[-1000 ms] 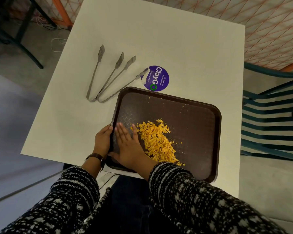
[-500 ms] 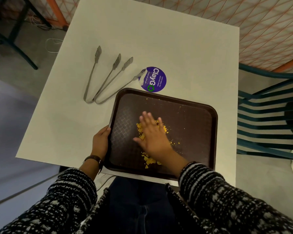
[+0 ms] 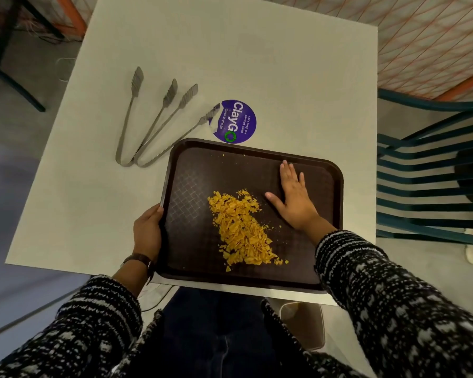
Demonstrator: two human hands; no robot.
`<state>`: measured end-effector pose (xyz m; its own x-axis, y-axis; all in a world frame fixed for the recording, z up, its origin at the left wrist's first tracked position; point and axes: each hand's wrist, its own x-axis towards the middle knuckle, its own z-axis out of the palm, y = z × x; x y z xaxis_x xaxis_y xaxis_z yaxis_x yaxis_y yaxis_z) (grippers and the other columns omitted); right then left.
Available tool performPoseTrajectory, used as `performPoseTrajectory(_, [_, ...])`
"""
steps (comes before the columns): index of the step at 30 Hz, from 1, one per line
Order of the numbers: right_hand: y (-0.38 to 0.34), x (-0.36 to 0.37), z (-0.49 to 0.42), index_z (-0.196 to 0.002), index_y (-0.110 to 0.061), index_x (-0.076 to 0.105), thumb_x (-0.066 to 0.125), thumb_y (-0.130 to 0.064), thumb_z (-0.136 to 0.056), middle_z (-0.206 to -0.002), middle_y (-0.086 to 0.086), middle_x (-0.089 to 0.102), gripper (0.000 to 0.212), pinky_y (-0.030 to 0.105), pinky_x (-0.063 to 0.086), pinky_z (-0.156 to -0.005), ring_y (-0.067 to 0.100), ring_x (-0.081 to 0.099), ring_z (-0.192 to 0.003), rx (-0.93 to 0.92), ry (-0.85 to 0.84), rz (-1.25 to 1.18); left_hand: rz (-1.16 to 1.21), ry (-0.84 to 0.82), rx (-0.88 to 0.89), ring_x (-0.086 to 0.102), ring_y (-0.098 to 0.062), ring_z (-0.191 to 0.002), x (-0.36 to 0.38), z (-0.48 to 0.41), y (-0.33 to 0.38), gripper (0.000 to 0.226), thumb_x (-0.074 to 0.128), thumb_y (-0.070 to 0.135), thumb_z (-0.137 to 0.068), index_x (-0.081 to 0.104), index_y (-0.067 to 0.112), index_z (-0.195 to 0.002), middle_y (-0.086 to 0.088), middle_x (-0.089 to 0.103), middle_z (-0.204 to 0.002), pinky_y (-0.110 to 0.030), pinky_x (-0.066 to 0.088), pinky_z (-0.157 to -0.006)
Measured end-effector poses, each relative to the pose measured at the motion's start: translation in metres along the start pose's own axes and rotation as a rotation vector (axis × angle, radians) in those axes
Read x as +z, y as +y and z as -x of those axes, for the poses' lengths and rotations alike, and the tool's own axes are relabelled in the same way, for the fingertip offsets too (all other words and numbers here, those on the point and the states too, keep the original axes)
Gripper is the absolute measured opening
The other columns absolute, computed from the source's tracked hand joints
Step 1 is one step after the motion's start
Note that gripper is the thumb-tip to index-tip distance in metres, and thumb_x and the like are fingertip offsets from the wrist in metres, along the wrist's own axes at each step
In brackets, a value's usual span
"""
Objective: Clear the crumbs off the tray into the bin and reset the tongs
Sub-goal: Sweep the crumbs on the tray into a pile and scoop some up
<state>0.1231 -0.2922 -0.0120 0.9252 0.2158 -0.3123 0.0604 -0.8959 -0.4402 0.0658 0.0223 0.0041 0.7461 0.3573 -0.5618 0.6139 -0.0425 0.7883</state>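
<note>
A dark brown tray [image 3: 191, 186] lies at the near edge of a white table [image 3: 230, 55]. A heap of yellow-orange crumbs [image 3: 239, 227] sits in the tray's middle. My left hand [image 3: 147, 230] grips the tray's left rim. Flat on the tray, to the right of the crumbs, rests my right hand [image 3: 294, 197] with fingers straight. Two metal tongs [image 3: 153, 124] lie open on the table left of the tray's far corner. A pale bin [image 3: 303, 326] stands on the floor under the table's near edge, partly hidden by my right sleeve.
A round purple "ClayGo" sticker [image 3: 236, 120] is on the table just beyond the tray. A teal slatted chair [image 3: 432, 181] stands to the right. Orange mesh fencing runs behind the table. A dark table leg stands on the floor at far left.
My right hand swept from the tray's left side across the crumbs to the right side. The crumb heap is uncovered again. My left hand kept its hold on the rim.
</note>
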Motion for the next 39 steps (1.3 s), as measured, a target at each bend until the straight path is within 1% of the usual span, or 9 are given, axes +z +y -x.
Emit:
performPoseTrajectory(7, [-0.054,0.027,0.012,-0.151,-0.014,-0.002,0.031,-0.052,-0.094,-0.159,0.001,0.001,0.075,0.037,-0.009,-0.119,0.01,-0.008,-0.146,-0.205,-0.134,-0.162,0.019,0.018,-0.011,0.058,-0.014,-0.085,0.002,0.002,0.004,0.032,0.041,0.016,-0.096,0.061,0.003,-0.118,-0.008,0.064,-0.106,-0.017,0.044,-0.071])
performPoseTrajectory(13, [-0.07,0.032,0.023,-0.15,-0.013,0.009,0.026,-0.043,-0.096,-0.158,0.005,0.014,0.064,0.029,-0.001,-0.12,0.011,0.005,-0.146,-0.3,-0.194,-0.348,0.001,0.008,-0.019,0.059,-0.014,-0.082,0.003,0.003,0.005,0.032,0.04,0.019,-0.096,0.064,0.006,-0.113,-0.005,0.065,-0.097,-0.028,0.048,-0.082])
performPoseTrajectory(16, [-0.052,0.013,0.009,-0.15,-0.012,0.011,0.025,-0.045,-0.095,-0.158,0.006,0.015,0.066,0.03,-0.001,-0.12,0.012,0.006,-0.146,-0.256,-0.082,-0.283,-0.004,0.008,-0.014,0.058,-0.01,-0.083,0.004,0.003,0.006,0.029,0.04,0.019,-0.096,0.064,0.013,-0.111,0.001,0.065,-0.092,-0.024,0.045,-0.079])
performPoseTrajectory(19, [-0.037,-0.003,-0.018,-0.15,-0.01,0.007,0.034,-0.045,-0.096,-0.159,0.007,0.008,0.07,0.035,-0.002,-0.12,0.015,0.001,-0.147,-0.281,-0.122,-0.094,0.007,-0.001,-0.015,0.058,-0.007,-0.083,0.003,0.005,0.006,0.027,0.039,0.019,-0.096,0.064,0.016,-0.108,0.007,0.064,-0.09,-0.02,0.045,-0.076])
performPoseTrajectory(24, [-0.036,-0.004,-0.052,-0.151,-0.012,0.003,0.039,-0.054,-0.092,-0.16,0.005,0.001,0.081,0.036,-0.003,-0.12,0.015,-0.004,-0.147,-0.355,-0.175,0.082,0.011,-0.002,-0.017,0.059,-0.01,-0.082,0.002,0.002,0.003,0.028,0.041,0.018,-0.095,0.066,0.013,-0.107,0.005,0.066,-0.089,-0.022,0.047,-0.076])
performPoseTrajectory(27, [-0.043,0.008,-0.054,-0.151,-0.01,0.002,0.038,-0.057,-0.091,-0.16,0.006,0.0,0.084,0.038,-0.007,-0.119,0.016,-0.005,-0.147,-0.363,-0.172,0.101,-0.007,-0.004,-0.028,0.06,-0.016,-0.085,0.0,-0.002,0.0,0.032,0.042,0.019,-0.094,0.067,0.004,-0.108,-0.007,0.068,-0.097,-0.03,0.049,-0.084])
performPoseTrajectory(32, [-0.066,0.026,-0.035,-0.15,-0.01,0.001,0.031,-0.05,-0.095,-0.16,0.005,0.0,0.075,0.037,-0.009,-0.119,0.012,-0.008,-0.146,-0.34,-0.205,-0.081,-0.013,0.001,-0.032,0.06,-0.023,-0.095,-0.001,-0.002,-0.002,0.032,0.043,0.021,-0.095,0.065,0.006,-0.113,-0.009,0.067,-0.106,-0.035,0.048,-0.09])
performPoseTrajectory(36, [-0.088,0.042,0.002,-0.151,-0.012,0.007,0.019,-0.059,-0.092,-0.159,0.003,0.008,0.076,0.034,-0.008,-0.12,0.01,-0.001,-0.147,-0.43,-0.317,-0.215,-0.013,0.007,-0.031,0.06,-0.022,-0.096,-0.001,0.0,0.001,0.031,0.042,0.02,-0.095,0.065,0.009,-0.114,-0.007,0.067,-0.103,-0.036,0.047,-0.091])
performPoseTrajectory(39, [-0.089,0.038,0.019,-0.15,-0.016,0.011,0.025,-0.05,-0.096,-0.158,0.0,0.014,0.066,0.028,-0.004,-0.12,0.006,0.006,-0.146,-0.38,-0.316,-0.365,-0.035,0.008,-0.013,0.06,-0.021,-0.095,-0.001,0.001,0.001,0.032,0.041,0.019,-0.096,0.064,0.007,-0.115,-0.007,0.067,-0.105,-0.033,0.047,-0.089])
